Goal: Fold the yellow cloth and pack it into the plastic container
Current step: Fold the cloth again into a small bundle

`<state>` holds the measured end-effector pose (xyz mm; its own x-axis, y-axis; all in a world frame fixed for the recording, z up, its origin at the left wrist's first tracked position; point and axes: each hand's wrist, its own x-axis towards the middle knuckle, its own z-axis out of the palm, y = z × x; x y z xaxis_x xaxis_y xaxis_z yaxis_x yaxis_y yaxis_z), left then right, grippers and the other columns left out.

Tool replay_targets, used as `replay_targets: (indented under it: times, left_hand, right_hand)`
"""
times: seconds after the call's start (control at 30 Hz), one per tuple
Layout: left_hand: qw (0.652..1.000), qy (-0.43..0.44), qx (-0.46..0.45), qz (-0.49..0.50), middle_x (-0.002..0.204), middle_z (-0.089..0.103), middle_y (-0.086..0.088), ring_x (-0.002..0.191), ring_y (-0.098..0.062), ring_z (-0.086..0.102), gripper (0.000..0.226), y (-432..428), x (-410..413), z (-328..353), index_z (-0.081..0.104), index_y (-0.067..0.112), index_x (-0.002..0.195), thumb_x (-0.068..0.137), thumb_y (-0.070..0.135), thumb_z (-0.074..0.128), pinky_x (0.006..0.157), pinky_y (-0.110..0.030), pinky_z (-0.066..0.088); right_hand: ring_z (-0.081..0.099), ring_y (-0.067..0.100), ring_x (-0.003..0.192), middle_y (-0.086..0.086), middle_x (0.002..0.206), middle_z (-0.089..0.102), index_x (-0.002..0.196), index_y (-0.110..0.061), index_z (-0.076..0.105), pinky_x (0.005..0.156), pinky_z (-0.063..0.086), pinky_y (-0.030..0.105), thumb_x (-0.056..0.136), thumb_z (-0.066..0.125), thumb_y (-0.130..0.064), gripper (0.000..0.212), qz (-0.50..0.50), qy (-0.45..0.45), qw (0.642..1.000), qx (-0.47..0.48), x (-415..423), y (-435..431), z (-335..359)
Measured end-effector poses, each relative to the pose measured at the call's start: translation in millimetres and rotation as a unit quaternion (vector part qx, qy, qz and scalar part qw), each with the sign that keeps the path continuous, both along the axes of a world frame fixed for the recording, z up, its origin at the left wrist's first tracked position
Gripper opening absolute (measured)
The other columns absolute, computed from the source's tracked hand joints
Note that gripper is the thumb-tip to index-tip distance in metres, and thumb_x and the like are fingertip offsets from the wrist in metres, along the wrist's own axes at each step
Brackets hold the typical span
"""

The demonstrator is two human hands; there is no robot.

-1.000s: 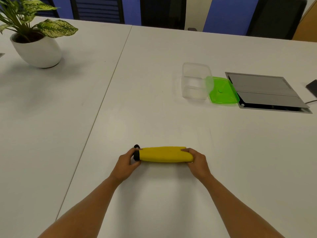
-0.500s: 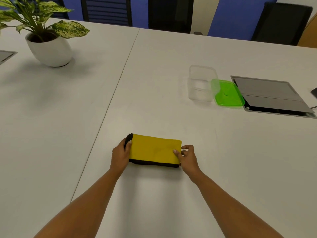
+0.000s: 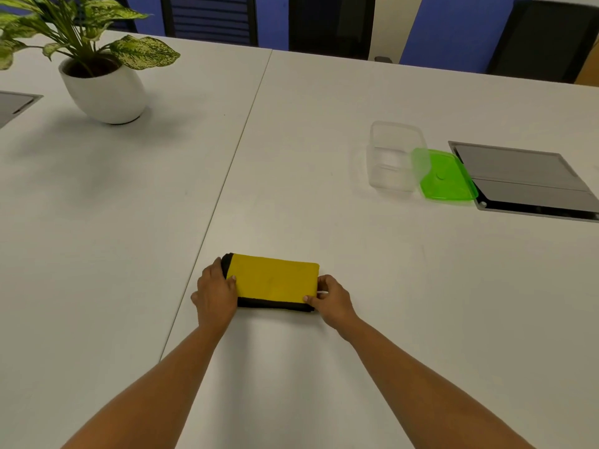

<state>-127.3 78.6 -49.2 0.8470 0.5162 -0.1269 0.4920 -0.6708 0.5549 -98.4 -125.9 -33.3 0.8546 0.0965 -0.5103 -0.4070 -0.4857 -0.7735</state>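
two hands: left hand [image 3: 215, 294] grips the left end of the yellow cloth [image 3: 275, 280], fingers curled round it; right hand [image 3: 330, 299] pinches the right end.
yellow cloth: flat folded rectangle, soft nap, black underside showing along near and left edges; lies on the white worktop [image 3: 324, 108], close to the person.
plastic container [image 3: 393, 157]: clear, boxy, open, far right, well apart from the cloth.
green lid [image 3: 447, 178]: translucent, just beside the container.
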Motion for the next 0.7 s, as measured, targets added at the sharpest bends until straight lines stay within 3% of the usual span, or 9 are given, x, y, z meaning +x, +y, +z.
replay_targets:
  times: [0.1,0.2,0.27,0.33,0.4,0.47,0.7]
  left_hand:
    - [0.993,-0.025,0.092,-0.068,0.146,0.036,-0.012,0.135,-0.027,0.033,0.049,-10.7,-3.2,3.4,0.033,0.011,0.141,0.093,0.014,0.043,0.109,-0.055,0.023]
    - [0.969,-0.020,0.143,-0.199,0.157,0.017,-0.007,0.146,-0.022,0.011,0.052,-23.1,-0.9,0.0,0.022,0.017,0.146,0.097,0.026,0.035,0.116,-0.051,0.006]
    - [0.954,0.019,0.157,-0.254,0.159,0.000,-0.005,0.146,-0.022,-0.003,0.057,-31.1,1.7,-4.9,0.005,0.022,0.148,0.097,0.043,0.021,0.117,-0.049,0.000]
    - [0.951,0.056,0.157,-0.262,0.158,-0.009,-0.005,0.146,-0.022,-0.009,0.075,-33.9,1.2,-9.5,-0.005,0.025,0.147,0.081,0.061,-0.010,0.117,-0.049,-0.004]
    - [0.949,0.079,0.155,-0.265,0.158,-0.011,-0.006,0.146,-0.023,-0.010,0.103,-32.0,-0.9,-14.3,-0.009,0.024,0.146,0.057,0.069,-0.034,0.117,-0.048,-0.004]
    - [0.948,0.091,0.149,-0.265,0.158,-0.012,-0.007,0.146,-0.023,-0.010,0.117,-28.3,-1.6,-16.8,-0.010,0.022,0.146,0.046,0.072,-0.043,0.117,-0.046,-0.004]
    - [0.944,0.121,0.160,-0.261,0.157,-0.015,-0.006,0.145,-0.023,-0.011,0.121,-13.5,2.2,-13.4,-0.014,0.020,0.145,0.041,0.072,-0.046,0.118,-0.045,-0.004]
  right_hand:
    - [0.057,0.031,0.111,0.017,0.125,0.057,0.121,-0.004,0.048,0.096,0.050,0.041,0.082,0.069,-0.017,0.046,0.016,-0.037,0.997,-0.058,-0.4,3.5,-0.4]
    - [0.051,0.028,0.116,0.014,0.129,0.051,0.126,-0.007,0.043,0.095,0.045,0.035,0.082,0.069,-0.024,0.054,0.050,-0.119,0.979,-0.159,-2.9,8.5,0.0]
    - [0.041,0.025,0.127,0.010,0.141,0.040,0.133,-0.010,0.037,0.098,0.042,0.034,0.084,0.065,-0.026,0.058,0.084,-0.205,0.952,-0.212,-4.4,12.5,1.6]
    - [0.028,0.022,0.137,0.006,0.151,0.029,0.137,-0.013,0.035,0.105,0.037,0.034,0.088,0.058,-0.027,0.056,0.160,-0.262,0.917,-0.254,-3.9,17.5,1.8]
    - [0.015,0.021,0.144,0.003,0.157,0.017,0.142,-0.015,0.029,0.112,0.030,0.036,0.092,0.052,-0.032,0.057,0.234,-0.251,0.899,-0.272,-4.1,22.4,-0.1]
    - [0.003,0.022,0.146,0.003,0.159,0.007,0.145,-0.015,0.021,0.115,0.026,0.038,0.093,0.047,-0.037,0.062,0.272,-0.196,0.904,-0.264,-4.6,27.2,-2.7]
    - [-0.010,0.027,0.146,0.008,0.159,-0.007,0.148,-0.011,0.009,0.118,0.014,0.041,0.094,0.046,-0.035,0.069,0.342,-0.136,0.899,-0.237,6.4,38.2,-1.2]
